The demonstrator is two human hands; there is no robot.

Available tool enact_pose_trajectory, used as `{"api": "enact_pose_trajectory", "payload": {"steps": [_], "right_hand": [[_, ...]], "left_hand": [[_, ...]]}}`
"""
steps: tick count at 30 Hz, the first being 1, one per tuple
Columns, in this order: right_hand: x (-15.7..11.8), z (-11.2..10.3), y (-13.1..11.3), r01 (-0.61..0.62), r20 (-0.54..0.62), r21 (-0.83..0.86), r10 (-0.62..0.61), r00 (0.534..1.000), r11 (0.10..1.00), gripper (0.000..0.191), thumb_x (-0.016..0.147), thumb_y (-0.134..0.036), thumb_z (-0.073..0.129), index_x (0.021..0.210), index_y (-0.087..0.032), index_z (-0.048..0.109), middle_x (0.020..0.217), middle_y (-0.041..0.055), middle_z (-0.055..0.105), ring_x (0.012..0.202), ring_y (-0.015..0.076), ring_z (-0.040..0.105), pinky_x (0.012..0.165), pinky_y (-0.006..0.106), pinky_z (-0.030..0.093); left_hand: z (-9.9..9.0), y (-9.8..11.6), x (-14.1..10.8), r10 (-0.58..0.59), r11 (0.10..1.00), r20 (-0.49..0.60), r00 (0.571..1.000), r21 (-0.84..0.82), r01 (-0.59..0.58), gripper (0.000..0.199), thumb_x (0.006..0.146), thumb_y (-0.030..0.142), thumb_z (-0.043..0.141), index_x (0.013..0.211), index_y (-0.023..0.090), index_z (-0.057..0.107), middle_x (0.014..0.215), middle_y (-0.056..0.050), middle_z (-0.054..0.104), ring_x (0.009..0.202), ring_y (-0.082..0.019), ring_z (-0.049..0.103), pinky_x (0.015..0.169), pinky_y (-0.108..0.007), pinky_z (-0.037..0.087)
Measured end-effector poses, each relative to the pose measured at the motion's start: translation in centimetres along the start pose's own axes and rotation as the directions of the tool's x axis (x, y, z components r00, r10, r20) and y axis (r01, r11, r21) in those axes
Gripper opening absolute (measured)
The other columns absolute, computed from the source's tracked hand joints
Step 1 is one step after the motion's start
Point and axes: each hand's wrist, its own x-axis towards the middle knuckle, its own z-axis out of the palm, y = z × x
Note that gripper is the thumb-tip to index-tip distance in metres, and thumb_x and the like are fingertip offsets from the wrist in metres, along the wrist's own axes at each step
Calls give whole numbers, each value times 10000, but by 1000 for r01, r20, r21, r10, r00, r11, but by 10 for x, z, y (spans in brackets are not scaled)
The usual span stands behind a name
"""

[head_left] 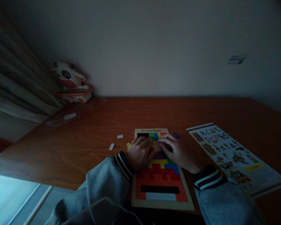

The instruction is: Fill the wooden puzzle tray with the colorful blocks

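A light wooden puzzle board (162,204) lies on the table before me, largely filled with coloured block pieces. Over its upper left side rests my left hand (139,152), palm down, fingers stretched across the pieces and its thumb near the middle. My right hand (174,151) comes in from the right, with thumb and index fingertips drawn together over the board's middle. Whatever sits between those tips is too dark and small to make out. Red pieces (158,170) and a long black piece (159,189) show in the lower part. The hands hide some of the middle rows.
A yellow piece (128,145) and two pale pieces, a nearer one (111,146) and a farther one (120,136), lie left of the board. A purple piece (176,135) is at its right. A printed pattern sheet (239,159) lies farther right. A cow-shaped toy (71,82) stands back left.
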Motion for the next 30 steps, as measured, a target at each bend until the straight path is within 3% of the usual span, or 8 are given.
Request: {"api": "enact_pose_trajectory", "payload": {"steps": [11,16,20,25,30], "right_hand": [[1,-9,-3,-115,-161,41,120,980,992,217,972,-361,491,1035,-235,656,1007,63,650,888,190,639,771,330,536],[3,-15,-4,-154,-243,5,150,958,988,240,964,-391,480,1007,-240,661,973,68,681,858,202,652,729,328,538],[2,-18,11,-173,-303,-103,135,943,979,245,957,-389,483,1005,-226,659,991,84,691,925,224,650,800,361,530],[-2,-20,42,-245,-406,-210,144,902,947,293,934,-374,491,1095,-185,648,1016,113,672,931,244,636,858,416,515],[-7,-21,56,-275,-379,-326,141,914,905,336,908,-413,528,1114,-178,652,1101,139,669,1015,289,614,924,484,485]], "left_hand": [[-3,-10,0,-9,997,-71,997,-74,3,310,974,282,466,1175,146,658,1222,-118,679,1064,-261,630,903,-455,543],[-7,-27,-2,-25,995,-141,990,-103,10,287,941,190,473,1140,164,679,1173,-102,695,1032,-235,646,898,-416,551],[-14,-48,-9,-47,996,-219,975,-89,29,268,920,174,494,1102,178,692,1121,-98,708,970,-216,660,879,-396,551],[-30,-84,-35,-54,999,-260,964,-17,51,223,936,214,513,1040,181,706,1047,-91,729,937,-206,679,865,-388,551],[-47,-116,-80,-26,1000,-155,988,13,29,215,930,284,563,1070,235,719,1116,-66,732,1020,-213,680,924,-398,550]]}}
